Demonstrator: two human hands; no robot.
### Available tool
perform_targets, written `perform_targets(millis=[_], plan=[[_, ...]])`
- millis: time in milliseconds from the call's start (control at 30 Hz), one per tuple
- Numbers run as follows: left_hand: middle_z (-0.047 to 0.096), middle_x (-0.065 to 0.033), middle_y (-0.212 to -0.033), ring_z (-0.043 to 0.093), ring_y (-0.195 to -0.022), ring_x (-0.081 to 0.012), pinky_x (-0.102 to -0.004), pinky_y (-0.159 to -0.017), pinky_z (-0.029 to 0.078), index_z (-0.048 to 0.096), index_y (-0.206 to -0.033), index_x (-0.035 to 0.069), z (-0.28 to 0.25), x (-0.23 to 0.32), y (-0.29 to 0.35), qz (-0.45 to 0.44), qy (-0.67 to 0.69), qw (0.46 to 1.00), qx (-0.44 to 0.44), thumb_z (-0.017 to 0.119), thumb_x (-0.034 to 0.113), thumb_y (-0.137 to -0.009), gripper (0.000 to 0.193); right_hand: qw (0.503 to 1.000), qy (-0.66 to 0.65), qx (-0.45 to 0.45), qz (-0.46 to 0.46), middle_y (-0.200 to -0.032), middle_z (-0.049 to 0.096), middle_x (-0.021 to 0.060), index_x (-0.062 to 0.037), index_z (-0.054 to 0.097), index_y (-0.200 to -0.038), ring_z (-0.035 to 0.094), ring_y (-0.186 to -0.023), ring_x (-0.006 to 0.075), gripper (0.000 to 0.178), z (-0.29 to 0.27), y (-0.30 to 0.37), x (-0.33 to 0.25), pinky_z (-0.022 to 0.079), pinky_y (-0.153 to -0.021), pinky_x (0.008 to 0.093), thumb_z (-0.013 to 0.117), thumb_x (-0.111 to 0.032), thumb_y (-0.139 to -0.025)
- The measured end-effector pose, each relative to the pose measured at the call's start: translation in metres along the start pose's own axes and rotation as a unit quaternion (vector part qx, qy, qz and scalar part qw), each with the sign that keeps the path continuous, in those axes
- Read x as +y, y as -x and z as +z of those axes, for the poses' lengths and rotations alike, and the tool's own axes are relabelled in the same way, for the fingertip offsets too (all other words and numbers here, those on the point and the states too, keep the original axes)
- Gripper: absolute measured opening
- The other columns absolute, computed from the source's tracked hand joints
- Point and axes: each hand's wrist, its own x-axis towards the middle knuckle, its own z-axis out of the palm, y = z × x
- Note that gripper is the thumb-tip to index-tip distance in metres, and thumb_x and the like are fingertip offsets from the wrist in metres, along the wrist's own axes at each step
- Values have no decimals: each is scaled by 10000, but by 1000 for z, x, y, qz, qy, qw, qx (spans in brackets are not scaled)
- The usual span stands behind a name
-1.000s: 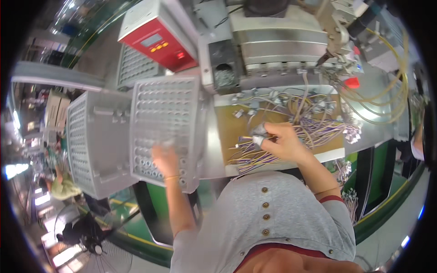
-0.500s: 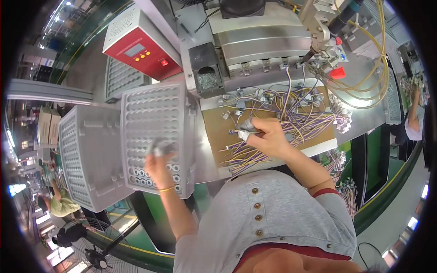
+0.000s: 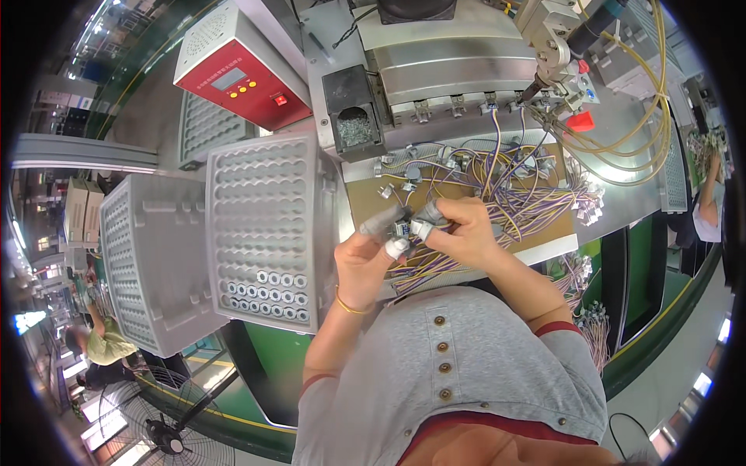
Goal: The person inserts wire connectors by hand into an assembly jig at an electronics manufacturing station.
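Note:
My two hands meet over the brown work board (image 3: 364, 203), fingertips almost touching. In my right hand (image 3: 464, 231), finger and thumb, both in pale finger covers, pinch a small wire connector (image 3: 402, 229) at the near-left part of the wire pile. My left hand (image 3: 364, 264), also with covered fingertips and a yellow bracelet, closes around the connector's left side; whatever else it holds is hidden by the fingers. Behind and to the right lie many purple, yellow and white wire leads (image 3: 517, 203) with white plugs and small round metal parts.
At left stands a grey tray (image 3: 260, 194) with round pockets, several holding ring-shaped metal parts (image 3: 272, 295). Another tray (image 3: 167, 256) leans beside it. Farther back are a red-and-white control box (image 3: 245, 85), a black bin (image 3: 353, 116) and a metal fixture (image 3: 454, 74) with clamps.
My left hand has come from above the grey tray rightward to my right hand, and its fingers now close at the connector. My right hand has barely moved.

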Motion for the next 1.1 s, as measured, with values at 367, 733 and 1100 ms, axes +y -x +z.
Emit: perform_targets(millis=[367,733,1100], plan=[[568,-118,-1049,554,-880,-147,-249,-734,457,578,-1016,-22,12,2,2,112,-200,973,6,612,-23,-730,288,992,90,-33,-86,-473,450,46,3,465,-579,409,-402,98,133,-10,-1,-9,316,-393,243,591,-24,-611],[575,-92,-1016,534,-627,-100,-207,-512,441,559,-1032,15,28,3,-15,-48,78,996,8,514,42,-810,229,991,-75,-41,102,-628,538,-7,12,549,-794,487,-580,28,100,-14,4,-15,376,-483,182,575,-73,-749],[551,-116,-726,518,-664,-282,-322,-570,444,565,-1024,28,10,-79,-22,220,-618,741,-148,638,113,-670,371,881,-93,458,68,-727,580,82,7,560,-781,548,-583,117,111,-158,5,56,430,-477,224,478,-56,-743]])
